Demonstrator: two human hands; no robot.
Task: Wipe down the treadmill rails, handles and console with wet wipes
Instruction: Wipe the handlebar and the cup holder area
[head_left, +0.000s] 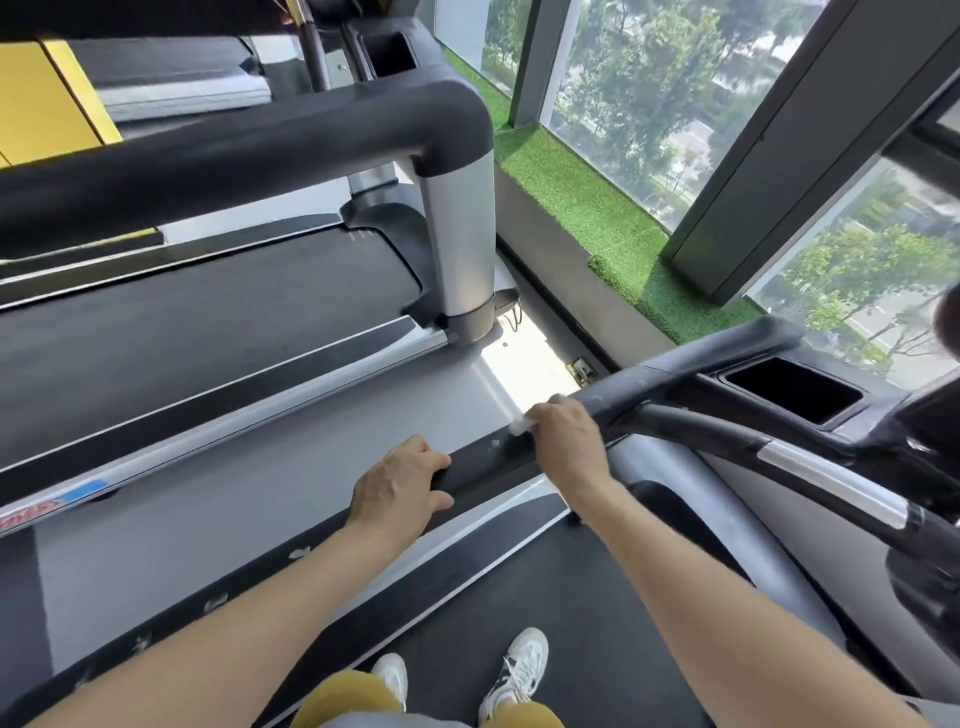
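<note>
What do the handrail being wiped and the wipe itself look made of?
Handrail: seemingly matte black rubber or foam padding; dull, no glare, scuffed pale spots. Wet wipe: thin white nonwoven cloth, apparently; crumpled, slightly translucent under the right hand. Neither is certain from looks alone.

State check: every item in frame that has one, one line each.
left hand: grips the handrail
right hand: presses the wipe on the handrail
wipe: crumpled, mostly hidden under the fingers
handrail: white specks on it
cup holder: dark inside, contents unclear
</note>
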